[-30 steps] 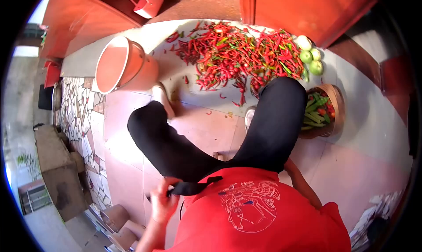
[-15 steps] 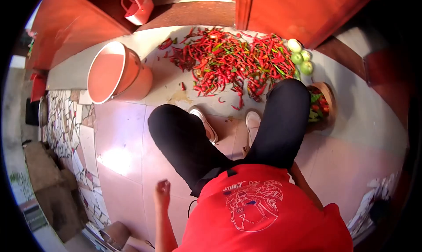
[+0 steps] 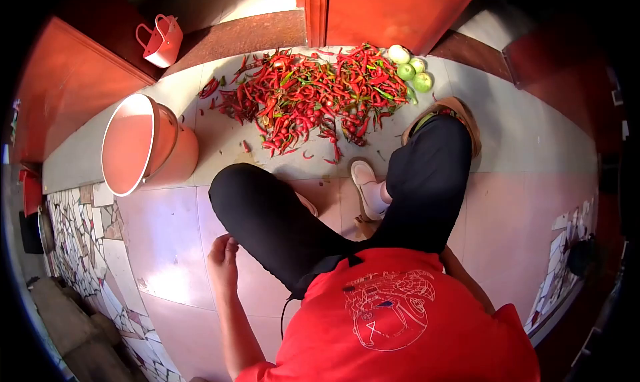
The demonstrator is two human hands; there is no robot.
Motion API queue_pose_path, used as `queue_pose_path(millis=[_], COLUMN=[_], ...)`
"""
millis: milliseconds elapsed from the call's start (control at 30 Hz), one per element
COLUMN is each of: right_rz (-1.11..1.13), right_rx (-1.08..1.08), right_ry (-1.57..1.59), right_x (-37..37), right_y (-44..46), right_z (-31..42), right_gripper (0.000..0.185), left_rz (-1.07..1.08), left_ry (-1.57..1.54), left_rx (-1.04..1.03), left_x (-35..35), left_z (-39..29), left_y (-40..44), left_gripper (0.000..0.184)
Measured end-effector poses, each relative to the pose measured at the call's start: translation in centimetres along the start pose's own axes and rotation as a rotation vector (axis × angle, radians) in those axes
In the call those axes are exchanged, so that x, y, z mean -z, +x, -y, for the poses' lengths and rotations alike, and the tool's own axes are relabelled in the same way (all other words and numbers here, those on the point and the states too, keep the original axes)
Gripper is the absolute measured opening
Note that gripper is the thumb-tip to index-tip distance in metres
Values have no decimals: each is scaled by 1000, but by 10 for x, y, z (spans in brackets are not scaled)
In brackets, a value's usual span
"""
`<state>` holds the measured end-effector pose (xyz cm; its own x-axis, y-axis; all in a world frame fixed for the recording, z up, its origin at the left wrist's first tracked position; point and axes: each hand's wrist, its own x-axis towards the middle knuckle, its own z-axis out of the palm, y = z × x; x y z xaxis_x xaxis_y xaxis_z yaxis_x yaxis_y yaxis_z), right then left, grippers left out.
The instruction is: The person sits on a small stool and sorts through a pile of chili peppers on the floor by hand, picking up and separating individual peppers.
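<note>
In the head view, the chilli pile [image 3: 300,102] stretches sideways, ahead and rightward of the left hand [image 3: 223,255] (fingers curled together, seemingly empty) beside the left knee [image 3: 241,194], the right hand hidden, its state impossible to tell.

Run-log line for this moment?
left hand: beside left thigh, no held item visible | right hand: hidden | red peppers: spread ahead on floor | bucket: left of peppers

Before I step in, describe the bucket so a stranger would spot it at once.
Start at the broad pile of red chilies near the view's top centre. Just left of it stands the bucket, round and pale-rimmed, unlike the smaller two-handled bag beyond it.
</note>
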<state>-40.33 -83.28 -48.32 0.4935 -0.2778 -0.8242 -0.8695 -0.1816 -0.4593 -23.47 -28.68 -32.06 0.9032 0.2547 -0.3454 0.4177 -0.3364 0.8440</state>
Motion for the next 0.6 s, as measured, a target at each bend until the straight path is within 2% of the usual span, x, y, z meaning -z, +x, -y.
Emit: queue_pose_path(millis=[167,267,467,600], right_rz=[38,64,123,126], right_rx=[16,17,62,-64], right_ry=[-16,-27,-126,-78], right_x=[-6,-3,9,19], right_y=[13,20,30,46], right_z=[-11,-18,-34,-33], right_gripper=[30,30,30,32], left_rz=[-187,-304,-350,-323], left_ry=[-108,-189,-254,-227], left_rx=[-121,-94,-7,13], left_x=[38,53,31,10], left_z=[-23,-23,-21,-29], left_y=[-18,-39,-71,-71], left_gripper=[25,23,23,24])
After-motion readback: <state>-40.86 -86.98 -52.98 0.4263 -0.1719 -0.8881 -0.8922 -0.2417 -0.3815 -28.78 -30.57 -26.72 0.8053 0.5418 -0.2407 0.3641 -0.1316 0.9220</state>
